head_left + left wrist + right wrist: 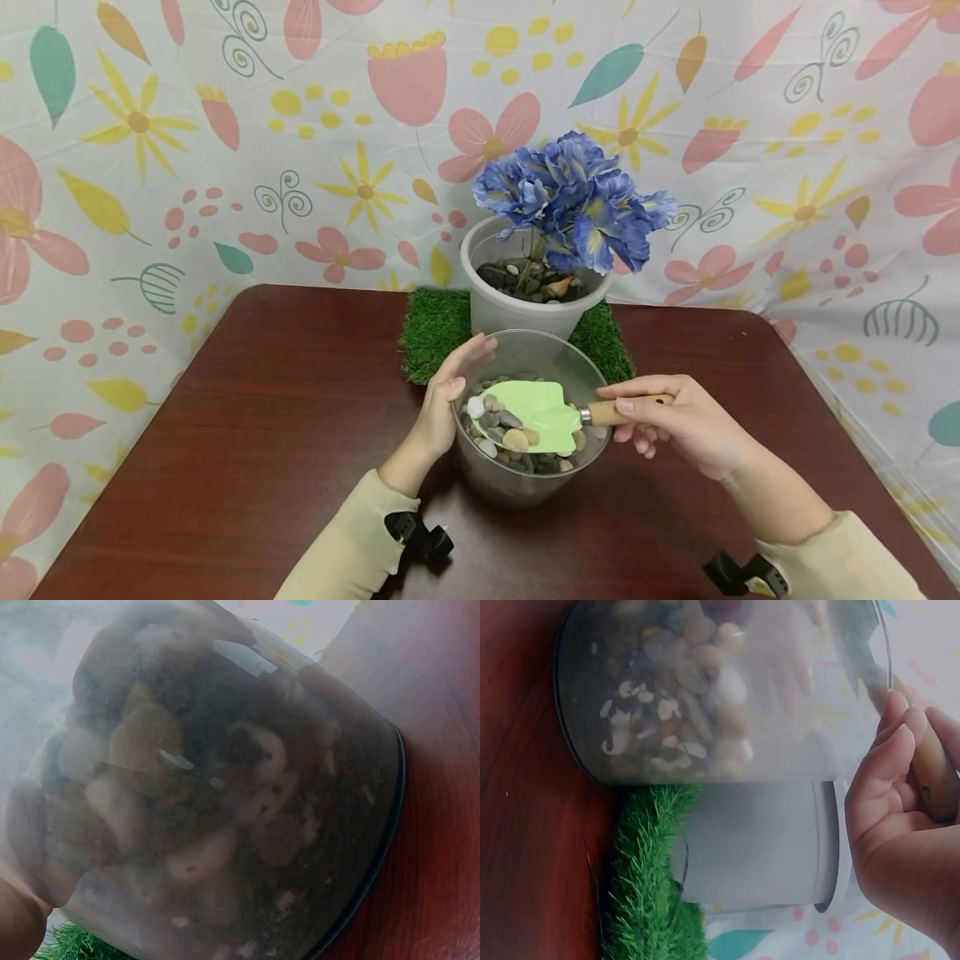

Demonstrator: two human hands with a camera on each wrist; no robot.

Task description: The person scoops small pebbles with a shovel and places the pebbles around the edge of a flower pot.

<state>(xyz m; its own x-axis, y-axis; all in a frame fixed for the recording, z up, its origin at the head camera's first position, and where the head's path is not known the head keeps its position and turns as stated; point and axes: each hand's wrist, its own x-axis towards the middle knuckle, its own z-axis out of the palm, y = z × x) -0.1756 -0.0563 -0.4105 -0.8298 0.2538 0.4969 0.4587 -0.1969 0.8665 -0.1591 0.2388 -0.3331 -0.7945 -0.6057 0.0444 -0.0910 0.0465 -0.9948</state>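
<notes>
In the head view, my right hand grips the wooden handle of a small trowel with a light green blade. Several pebbles lie on the blade, which is over the mouth of a clear plastic bucket. More pebbles fill the bucket's lower part; through its wall, the left wrist view shows stones and dark matter. My left hand rests along the bucket's left side, fingers nearly straight against the wall. The right wrist view shows my right hand beside the bucket's rim, with curled fingers.
Behind the bucket, a white pot with pebbles and blue artificial flowers stands on a green artificial grass mat. All of it is on a dark red-brown table. A floral cloth hangs behind.
</notes>
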